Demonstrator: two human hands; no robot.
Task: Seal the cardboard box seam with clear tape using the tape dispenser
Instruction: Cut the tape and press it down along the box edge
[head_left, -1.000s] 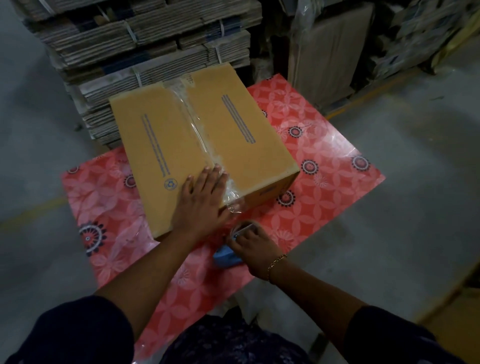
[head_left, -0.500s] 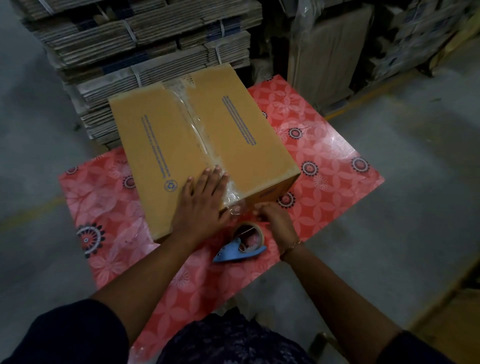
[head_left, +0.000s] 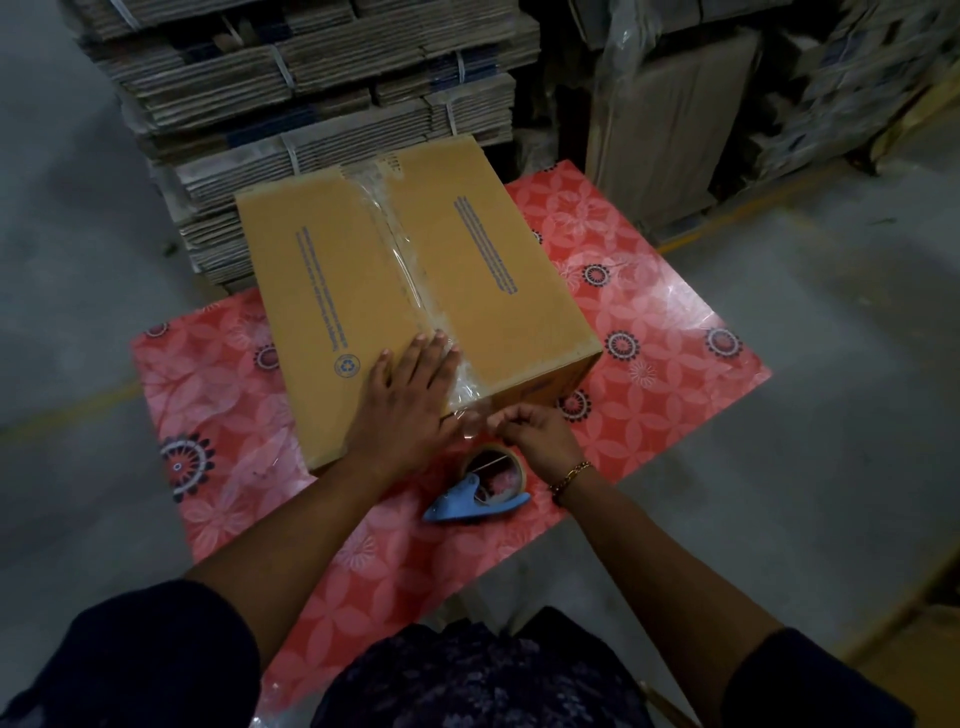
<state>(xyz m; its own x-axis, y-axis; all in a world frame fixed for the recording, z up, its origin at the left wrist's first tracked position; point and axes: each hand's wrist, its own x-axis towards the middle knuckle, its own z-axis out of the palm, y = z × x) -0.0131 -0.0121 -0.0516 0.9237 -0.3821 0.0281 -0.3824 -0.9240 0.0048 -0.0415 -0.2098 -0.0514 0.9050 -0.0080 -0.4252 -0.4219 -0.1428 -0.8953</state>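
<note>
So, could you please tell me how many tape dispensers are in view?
1: the dispenser lies on the red tablecloth, just in front of the box, beside the right hand. Others may be hidden.

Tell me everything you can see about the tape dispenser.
The tape dispenser is light blue, plastic by its look, holding a nearly spent roll of clear tape on a tan core. It lies on the red flowered table cover, just in front of the box, between the two forearms. Neither hand holds it; the right hand is just beyond it.
</note>
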